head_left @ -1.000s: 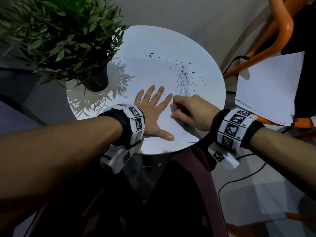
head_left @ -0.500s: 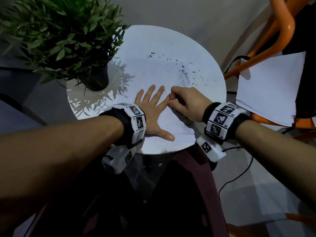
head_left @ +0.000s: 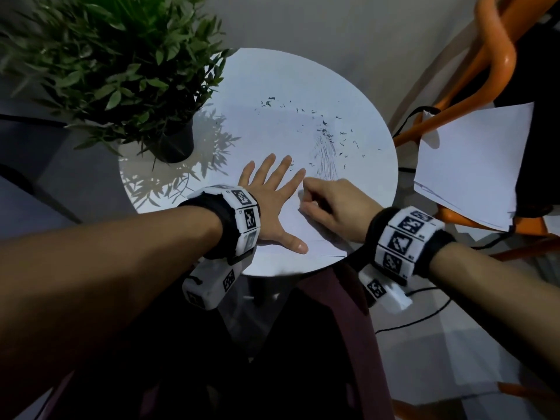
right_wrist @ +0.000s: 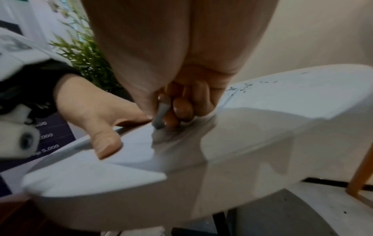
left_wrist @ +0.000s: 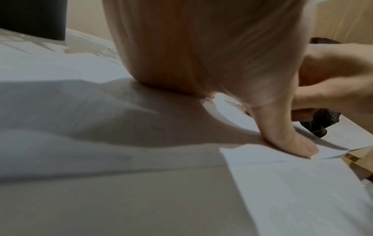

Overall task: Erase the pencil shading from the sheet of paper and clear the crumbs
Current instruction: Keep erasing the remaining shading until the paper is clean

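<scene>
The left hand (head_left: 274, 201) lies flat with fingers spread on the sheet (head_left: 312, 234), pinning it to the round table (head_left: 303, 80), while the right hand (head_left: 336, 207) is curled round a small grey eraser (right_wrist: 160, 115), pinching its tip down on the paper at the sheet's near side, about 5 o'clock on the table. To do this step well, I judge short firm strokes should run away from the pinning hand so the paper stays taut and does not buckle, working up toward the remaining pencil shading (head_left: 325, 159) at 2 o'clock, where dark crumbs (head_left: 327, 131) lie scattered and wait to be brushed off. Compared with half a second ago, the right hand has drawn back toward the near edge, away from the left fingertips it was touching; the left hand has not shifted.
</scene>
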Demonstrator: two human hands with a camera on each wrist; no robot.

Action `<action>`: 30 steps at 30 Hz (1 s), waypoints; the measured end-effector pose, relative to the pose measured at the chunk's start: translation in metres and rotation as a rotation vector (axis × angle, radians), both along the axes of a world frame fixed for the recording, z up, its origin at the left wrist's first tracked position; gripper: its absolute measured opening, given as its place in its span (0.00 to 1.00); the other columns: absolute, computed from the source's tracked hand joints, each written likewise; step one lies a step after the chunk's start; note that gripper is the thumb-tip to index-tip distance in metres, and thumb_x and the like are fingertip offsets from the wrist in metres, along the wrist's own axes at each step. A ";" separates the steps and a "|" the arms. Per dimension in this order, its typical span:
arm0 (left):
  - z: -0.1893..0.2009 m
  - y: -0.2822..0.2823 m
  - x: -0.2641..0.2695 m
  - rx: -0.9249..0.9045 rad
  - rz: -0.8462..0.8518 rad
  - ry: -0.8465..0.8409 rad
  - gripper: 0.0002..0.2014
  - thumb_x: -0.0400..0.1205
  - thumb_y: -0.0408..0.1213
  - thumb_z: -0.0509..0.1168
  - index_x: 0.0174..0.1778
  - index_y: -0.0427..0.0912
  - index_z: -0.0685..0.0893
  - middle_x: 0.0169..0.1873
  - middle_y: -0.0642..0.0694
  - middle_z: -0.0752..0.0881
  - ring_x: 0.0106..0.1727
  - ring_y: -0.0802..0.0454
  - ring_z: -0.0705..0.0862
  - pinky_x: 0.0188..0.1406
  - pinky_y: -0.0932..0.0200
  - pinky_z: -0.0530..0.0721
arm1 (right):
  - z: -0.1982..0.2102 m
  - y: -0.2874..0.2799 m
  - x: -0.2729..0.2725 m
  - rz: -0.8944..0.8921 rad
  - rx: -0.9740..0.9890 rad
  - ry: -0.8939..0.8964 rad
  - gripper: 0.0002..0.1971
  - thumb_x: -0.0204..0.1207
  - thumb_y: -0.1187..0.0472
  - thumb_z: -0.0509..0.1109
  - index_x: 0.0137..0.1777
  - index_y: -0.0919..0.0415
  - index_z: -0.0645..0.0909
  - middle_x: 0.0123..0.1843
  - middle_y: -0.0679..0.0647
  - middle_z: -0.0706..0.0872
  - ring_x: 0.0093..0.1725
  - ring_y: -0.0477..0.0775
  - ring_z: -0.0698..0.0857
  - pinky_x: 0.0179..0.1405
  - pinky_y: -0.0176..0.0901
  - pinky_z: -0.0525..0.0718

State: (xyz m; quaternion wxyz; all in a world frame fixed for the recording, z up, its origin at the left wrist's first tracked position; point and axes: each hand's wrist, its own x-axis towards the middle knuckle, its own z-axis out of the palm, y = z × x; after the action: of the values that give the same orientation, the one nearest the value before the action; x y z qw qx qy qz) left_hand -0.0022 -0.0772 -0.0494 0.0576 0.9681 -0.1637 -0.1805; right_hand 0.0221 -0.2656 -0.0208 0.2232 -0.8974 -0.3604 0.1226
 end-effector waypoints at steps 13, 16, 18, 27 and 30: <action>0.000 0.000 0.000 0.018 0.001 -0.003 0.70 0.59 0.85 0.62 0.83 0.58 0.25 0.84 0.47 0.25 0.84 0.42 0.24 0.80 0.35 0.26 | 0.005 -0.012 0.010 0.066 -0.069 -0.045 0.11 0.82 0.58 0.66 0.40 0.50 0.68 0.28 0.44 0.81 0.29 0.45 0.78 0.33 0.34 0.74; 0.000 0.001 -0.001 0.005 0.004 -0.003 0.70 0.59 0.85 0.62 0.84 0.58 0.26 0.84 0.48 0.25 0.83 0.43 0.23 0.81 0.35 0.27 | 0.007 -0.019 0.004 0.100 -0.097 -0.001 0.11 0.83 0.56 0.66 0.40 0.50 0.69 0.28 0.42 0.79 0.29 0.42 0.78 0.33 0.31 0.71; -0.001 0.001 0.000 0.011 0.005 -0.010 0.70 0.58 0.86 0.61 0.83 0.58 0.25 0.84 0.48 0.25 0.83 0.43 0.23 0.81 0.35 0.27 | 0.009 -0.012 0.014 0.024 -0.021 -0.030 0.10 0.83 0.56 0.67 0.41 0.51 0.71 0.30 0.43 0.80 0.31 0.42 0.79 0.34 0.36 0.73; -0.001 0.002 0.000 0.016 -0.011 -0.004 0.70 0.58 0.85 0.62 0.83 0.58 0.26 0.84 0.48 0.25 0.83 0.43 0.23 0.80 0.35 0.26 | 0.002 -0.014 0.000 0.068 -0.077 -0.020 0.12 0.83 0.57 0.65 0.40 0.50 0.67 0.28 0.43 0.76 0.29 0.43 0.76 0.33 0.42 0.72; -0.001 0.002 0.001 0.015 -0.013 0.006 0.70 0.58 0.86 0.62 0.83 0.58 0.25 0.84 0.48 0.24 0.83 0.43 0.22 0.80 0.35 0.25 | 0.008 -0.006 0.012 0.044 -0.040 -0.022 0.10 0.83 0.57 0.66 0.41 0.50 0.70 0.30 0.43 0.79 0.31 0.43 0.78 0.34 0.38 0.74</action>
State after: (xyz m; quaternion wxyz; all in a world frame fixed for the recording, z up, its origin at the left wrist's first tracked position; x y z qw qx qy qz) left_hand -0.0012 -0.0751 -0.0501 0.0499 0.9669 -0.1687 -0.1850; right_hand 0.0339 -0.2718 -0.0123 0.1985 -0.8947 -0.3802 0.1251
